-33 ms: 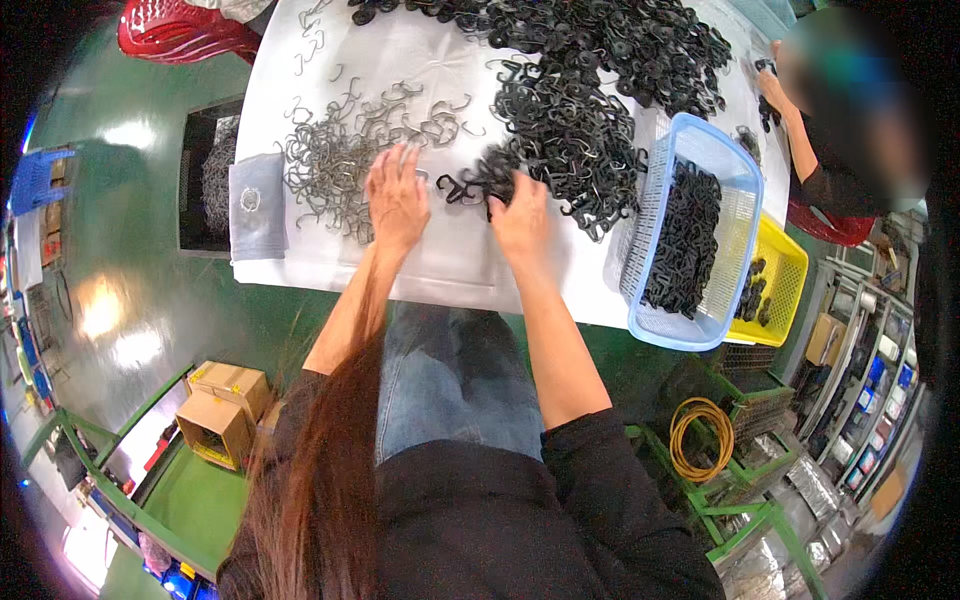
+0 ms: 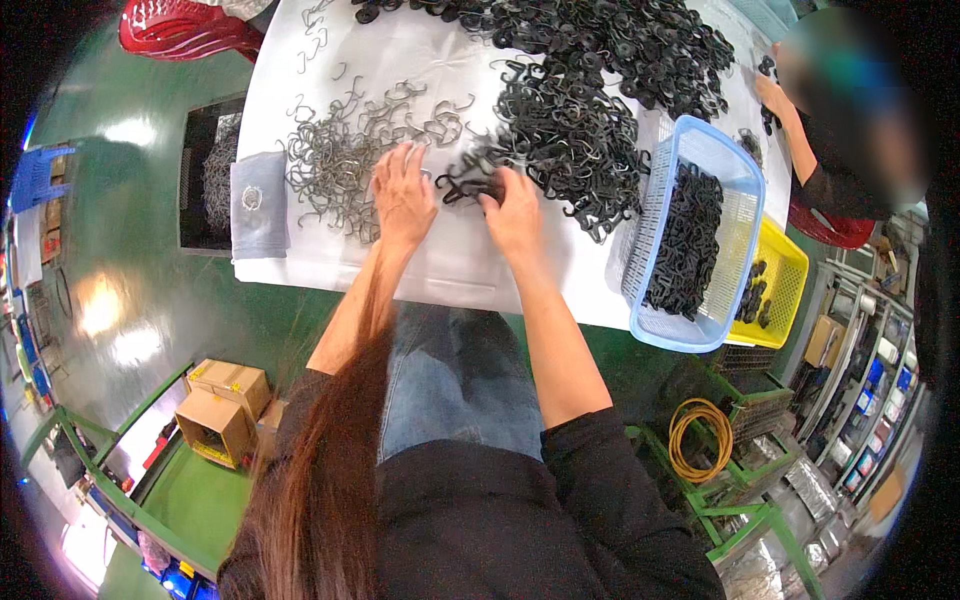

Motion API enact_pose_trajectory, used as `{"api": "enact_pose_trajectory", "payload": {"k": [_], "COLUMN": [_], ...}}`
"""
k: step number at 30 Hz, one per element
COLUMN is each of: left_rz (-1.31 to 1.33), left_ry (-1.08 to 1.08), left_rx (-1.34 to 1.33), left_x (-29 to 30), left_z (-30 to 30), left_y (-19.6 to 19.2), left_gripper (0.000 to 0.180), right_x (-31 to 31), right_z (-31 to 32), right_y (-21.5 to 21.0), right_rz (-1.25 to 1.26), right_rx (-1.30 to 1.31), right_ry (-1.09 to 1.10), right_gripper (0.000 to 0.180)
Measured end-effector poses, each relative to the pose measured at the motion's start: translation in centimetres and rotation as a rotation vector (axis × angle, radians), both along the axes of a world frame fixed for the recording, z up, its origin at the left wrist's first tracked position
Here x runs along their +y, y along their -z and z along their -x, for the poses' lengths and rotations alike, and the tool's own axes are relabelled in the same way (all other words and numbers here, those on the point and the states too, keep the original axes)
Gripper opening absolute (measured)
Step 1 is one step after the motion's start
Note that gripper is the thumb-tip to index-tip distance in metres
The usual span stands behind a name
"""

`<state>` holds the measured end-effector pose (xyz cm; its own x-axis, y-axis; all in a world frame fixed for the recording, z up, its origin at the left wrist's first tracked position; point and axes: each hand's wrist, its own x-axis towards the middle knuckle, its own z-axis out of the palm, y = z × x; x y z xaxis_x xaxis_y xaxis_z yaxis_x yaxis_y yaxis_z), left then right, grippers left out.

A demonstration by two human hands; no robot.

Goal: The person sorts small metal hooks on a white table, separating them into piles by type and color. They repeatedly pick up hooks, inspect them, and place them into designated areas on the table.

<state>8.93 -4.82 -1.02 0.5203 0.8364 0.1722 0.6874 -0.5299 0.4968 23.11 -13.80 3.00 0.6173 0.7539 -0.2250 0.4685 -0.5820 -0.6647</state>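
My left hand (image 2: 404, 208) rests at the right edge of a loose heap of bare metal hooks (image 2: 335, 165), palm down with its fingers stretched out. Close beside it, my right hand (image 2: 517, 218) has thumb and fingers curled around a few black hooks (image 2: 462, 186) on the white-covered table (image 2: 450, 272). Its fingertips partly hide these pieces. Just beyond and to the right lies a large pile of black hooks (image 2: 575, 140), and round black pieces (image 2: 630, 45) are heaped behind it.
A blue basket (image 2: 741, 240) of black hooks stands at the table's right edge, beside a yellow basket (image 2: 788, 275) with black pieces. A grey cloth (image 2: 258, 205) hangs at the left edge, next to a dark crate (image 2: 205, 180). At far right, a co-worker's hand (image 2: 775, 97) holds black pieces.
My right hand has shifted slightly left and down, among the black hooks. My left hand has moved a little to the right. The co-worker's hand has shifted slightly.
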Motion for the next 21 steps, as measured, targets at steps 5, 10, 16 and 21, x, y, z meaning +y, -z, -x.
{"api": "enact_pose_trajectory", "payload": {"k": [5,10,16,21], "left_rz": [0.137,0.020,-0.046,0.278], "left_ry": [-0.105,0.014,-0.097,0.183], "left_rx": [-0.136,-0.078,-0.251,-0.064], "left_x": [1.3,1.0,7.2,10.2], "left_z": [-1.3,-3.4,-7.5,-6.7], "left_y": [-0.9,-1.5,-0.2,-1.0], "left_gripper": [0.046,0.048,0.045,0.028], "right_x": [1.0,5.1,10.5,11.3], "right_z": [-1.7,-3.8,-4.9,-5.2], "right_y": [-1.2,0.0,1.5,0.7], "right_rz": [-0.161,-0.233,-0.133,0.078], "right_rx": [-0.282,-0.446,-0.435,-0.093], "right_ry": [0.021,-0.202,-0.326,-0.316], "right_gripper": [0.039,0.038,0.050,0.045]}}
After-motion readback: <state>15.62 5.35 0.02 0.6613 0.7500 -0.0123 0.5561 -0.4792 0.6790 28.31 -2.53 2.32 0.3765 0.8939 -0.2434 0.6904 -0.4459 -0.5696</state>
